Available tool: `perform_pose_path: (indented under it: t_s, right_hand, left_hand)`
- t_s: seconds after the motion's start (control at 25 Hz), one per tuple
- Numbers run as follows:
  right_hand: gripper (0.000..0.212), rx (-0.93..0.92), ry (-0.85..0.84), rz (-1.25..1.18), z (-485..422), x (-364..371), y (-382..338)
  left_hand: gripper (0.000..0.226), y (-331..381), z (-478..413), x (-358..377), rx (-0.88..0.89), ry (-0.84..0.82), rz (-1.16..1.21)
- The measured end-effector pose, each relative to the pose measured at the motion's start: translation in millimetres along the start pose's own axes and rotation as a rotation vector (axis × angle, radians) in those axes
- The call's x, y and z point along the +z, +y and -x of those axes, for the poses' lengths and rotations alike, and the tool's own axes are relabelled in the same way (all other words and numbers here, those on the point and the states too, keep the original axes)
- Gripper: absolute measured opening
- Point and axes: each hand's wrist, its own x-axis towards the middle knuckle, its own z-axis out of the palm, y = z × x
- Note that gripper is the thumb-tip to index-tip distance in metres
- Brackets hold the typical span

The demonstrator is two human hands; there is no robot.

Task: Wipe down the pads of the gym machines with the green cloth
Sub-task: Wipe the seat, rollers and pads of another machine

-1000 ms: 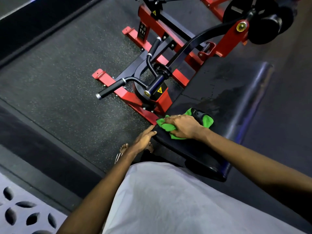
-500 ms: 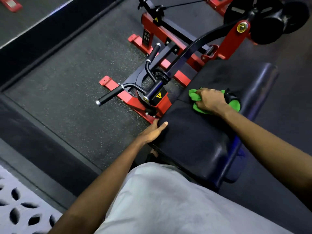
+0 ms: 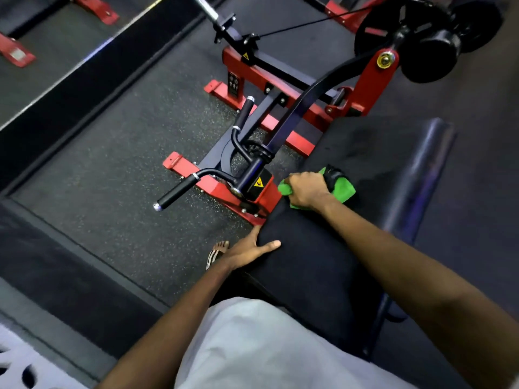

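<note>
Starting nearest the camera, a pale grey shirt (image 3: 266,346) fills the lower edge of the view, and both bare forearms reach forward from it.

Left hand (image 3: 247,252): fingers straight and relaxed, holding nothing. It rests on the near left corner of the black pad (image 3: 323,276). One digit lies across the top surface and the others run along the pad's left edge. Just left of this hand, down on the speckled floor (image 3: 112,178), is a foot in a striped sandal (image 3: 217,252).

Right hand (image 3: 307,190): farther along the pad, at its left edge, fingers curled round the bunched green cloth (image 3: 344,192). The cloth is pressed onto the pad surface and projects from both sides of the hand. A dark item (image 3: 332,174) sits against the cloth's far side; its identity cannot be determined.

Just beside the cloth stands the red frame (image 3: 261,192) with a yellow warning label. Two black handles (image 3: 175,193) extend from it to the left. A padded roller (image 3: 421,169) runs along the pad's right side. At the far upper right, a weight plate (image 3: 429,51) is mounted on the machine arm.
</note>
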Motion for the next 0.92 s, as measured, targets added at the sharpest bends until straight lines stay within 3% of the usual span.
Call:
perform_pose_path:
  t_s: [0.16, 0.24, 0.32, 0.52, 0.6, 0.68, 0.8, 0.92]
  right_hand:
    - [0.051, -0.258, -0.119, 0.000, 22.6, 14.1, -26.7]
    - [0.059, -0.293, -0.134, -0.049, 33.0, 13.1, -19.4]
    - [0.059, -0.242, -0.130, -0.072, 28.3, 4.6, -1.5]
    - [0.058, 0.193, -0.026, -0.066, 24.8, -26.6, 85.3]
    - [0.061, 0.283, -0.018, -0.072, 39.3, -25.1, 89.6]
    - [0.069, 0.224, -0.037, -0.053, 63.8, -13.7, 66.0]
    - [0.065, 0.048, 0.040, -0.081, 98.9, 7.9, 39.8]
    - [0.063, 0.098, 0.092, -0.122, 77.3, 8.5, 58.9]
  left_hand:
    - [0.081, -5.1, -20.6, -7.3, 0.022, -0.065, 0.041]
    - [0.091, 2.6, -32.2, -14.7, 0.047, -0.115, -0.001]
    - [0.101, 9.1, -45.2, -21.7, 0.067, -0.174, -0.009]
    - [0.106, 29.4, -66.0, -28.8, 0.090, -0.237, -0.107]
    - [0.104, 37.7, -70.3, -28.9, 0.097, -0.246, -0.078]
    - [0.105, 43.1, -75.8, -26.7, 0.088, -0.234, -0.048]
    - [0.100, 50.1, -74.4, -19.5, 0.092, -0.172, -0.038]
    - [0.081, 49.4, -74.7, -17.1, 0.111, -0.151, -0.026]
